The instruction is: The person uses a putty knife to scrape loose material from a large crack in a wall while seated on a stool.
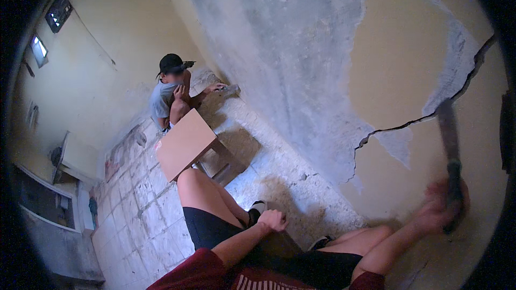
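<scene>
My right hand [443, 204] is wrapped round the dark green handle of a long, flat-bladed tool like a machete [449, 134]. Motion blurs both hand and blade. The blade points up along the wall [398, 53], its tip beside a long dark crack [400, 127]. Pale yellow paint covers part of this wall; around it, bare grey plaster shows with ragged edges. My left hand [273, 220] is closed in a loose fist above my lap, near my shoe, and no object shows in it.
Ahead on the left, a person in a black cap [172, 83] crouches by the wall, one hand on a grey block-like thing [228, 90]. Between us stands a small table or stool with a tan top [185, 142]. Dusty, worn tiles [134, 198] cover the floor; debris lies along the wall's foot.
</scene>
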`<state>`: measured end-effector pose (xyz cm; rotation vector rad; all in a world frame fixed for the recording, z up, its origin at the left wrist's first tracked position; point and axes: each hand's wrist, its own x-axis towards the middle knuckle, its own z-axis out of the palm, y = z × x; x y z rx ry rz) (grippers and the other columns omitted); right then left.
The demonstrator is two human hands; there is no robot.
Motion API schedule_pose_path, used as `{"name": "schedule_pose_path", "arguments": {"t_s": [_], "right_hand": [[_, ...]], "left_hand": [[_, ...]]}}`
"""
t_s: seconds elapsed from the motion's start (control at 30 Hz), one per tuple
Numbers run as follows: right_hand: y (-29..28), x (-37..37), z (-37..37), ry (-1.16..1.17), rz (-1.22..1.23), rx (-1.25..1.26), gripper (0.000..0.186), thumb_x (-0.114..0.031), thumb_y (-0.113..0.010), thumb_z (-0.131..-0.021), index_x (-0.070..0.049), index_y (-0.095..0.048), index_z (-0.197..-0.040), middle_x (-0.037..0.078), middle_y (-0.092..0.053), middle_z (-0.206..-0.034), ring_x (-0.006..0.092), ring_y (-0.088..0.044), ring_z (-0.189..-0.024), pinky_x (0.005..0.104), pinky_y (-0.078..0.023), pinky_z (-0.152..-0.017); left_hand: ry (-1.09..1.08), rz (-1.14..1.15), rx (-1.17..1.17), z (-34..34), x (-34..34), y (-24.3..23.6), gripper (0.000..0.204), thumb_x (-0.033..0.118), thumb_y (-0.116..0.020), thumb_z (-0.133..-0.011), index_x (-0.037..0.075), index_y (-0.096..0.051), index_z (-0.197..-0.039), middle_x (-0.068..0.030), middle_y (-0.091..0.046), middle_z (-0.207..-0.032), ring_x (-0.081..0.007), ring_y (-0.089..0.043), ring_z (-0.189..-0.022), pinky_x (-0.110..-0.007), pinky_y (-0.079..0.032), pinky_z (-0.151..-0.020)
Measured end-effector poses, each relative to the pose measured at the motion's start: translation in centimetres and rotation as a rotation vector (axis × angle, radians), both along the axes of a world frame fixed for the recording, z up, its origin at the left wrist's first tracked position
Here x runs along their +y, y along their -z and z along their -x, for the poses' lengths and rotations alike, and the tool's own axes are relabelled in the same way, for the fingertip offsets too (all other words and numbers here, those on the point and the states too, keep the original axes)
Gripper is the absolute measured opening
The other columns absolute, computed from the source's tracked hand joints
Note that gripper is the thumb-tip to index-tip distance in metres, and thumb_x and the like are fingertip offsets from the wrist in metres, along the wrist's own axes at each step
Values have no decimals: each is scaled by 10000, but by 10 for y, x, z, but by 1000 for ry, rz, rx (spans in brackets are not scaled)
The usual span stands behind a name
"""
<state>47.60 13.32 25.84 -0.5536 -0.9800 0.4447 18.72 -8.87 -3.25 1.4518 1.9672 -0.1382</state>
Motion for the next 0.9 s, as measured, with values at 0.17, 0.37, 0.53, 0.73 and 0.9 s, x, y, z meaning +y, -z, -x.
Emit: {"name": "schedule_pose_path", "arguments": {"t_s": [0.17,0.37,0.53,0.73,0.9], "right_hand": [[5,8,-1,-70,139,-247,491,-404,-412,-899,53,-538,-1027,144,-576,-702,197,-513,-508,289,-411,-430],[16,7,-1,-98,-103,-47,462,-377,-403,-900,53,-538,-1000,141,-570,-669,207,-507,-495,276,-364,-403],[7,3,-4,58,-117,-197,472,-388,-381,-892,48,-537,-981,139,-558,-655,206,-480,-484,316,-366,-412],[10,-2,-11,71,38,-34,446,-376,-409,-899,41,-536,-993,141,-547,-619,195,-491,-467,329,-398,-422],[-17,-15,23,68,-161,-395,371,-311,-532,-881,29,-524,-1029,164,-561,-603,207,-546,-453,310,-475,-449]], "left_hand": [[-17,-1,-4,-1,3,-6,382,449,-527,-815,107,-667,-911,-176,-662,-877,-353,-636,-847,-442,-514,-754],[-43,51,-51,2,-2,-10,380,440,-518,-822,110,-653,-953,-180,-659,-911,-350,-630,-886,-446,-504,-782],[1,62,-4,0,3,-18,396,454,-512,-818,115,-661,-959,-171,-661,-925,-350,-630,-885,-446,-503,-793],[13,56,-21,-3,7,1,406,476,-501,-808,136,-664,-959,-179,-655,-954,-354,-627,-903,-454,-497,-812],[39,13,13,12,-9,16,424,511,-486,-813,160,-656,-980,-168,-658,-955,-342,-629,-918,-448,-500,-805]]}}
